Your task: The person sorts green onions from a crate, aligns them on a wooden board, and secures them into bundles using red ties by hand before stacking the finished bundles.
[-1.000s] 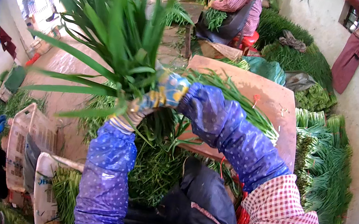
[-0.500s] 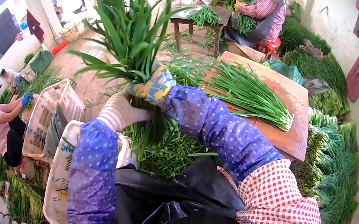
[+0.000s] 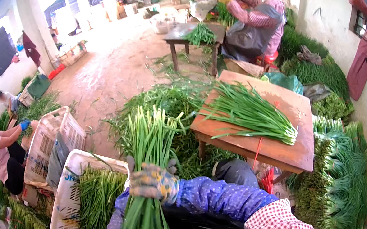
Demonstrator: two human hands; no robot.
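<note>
My right hand (image 3: 153, 184), in a patterned yellow and grey-blue glove, is closed round a bunch of garlic chives (image 3: 151, 133). The pale cut ends point up and away from me, and the leaves hang down over my apron. Behind the bunch is my left hand (image 3: 172, 165), mostly hidden; grey glove tips show at both sides of the stems, curled round them. Its blue dotted sleeve runs down behind the leaves. A white plastic crate (image 3: 68, 182) stands just left of my hands, with more chives (image 3: 99, 192) in it.
Ahead on the right, a wooden table (image 3: 299, 154) bears a fanned chive bundle (image 3: 255, 114). Loose greens (image 3: 172, 96) are heaped on the floor. Stacked bundles (image 3: 340, 187) line the right wall. A co-worker (image 3: 2, 138) sits left beside another crate (image 3: 47, 141); another (image 3: 260, 26) sits beyond the table.
The bunch has come down from the upper left to just in front of me and is turned over, its leaves now hanging down. My view has shifted, showing chives inside the near crate.
</note>
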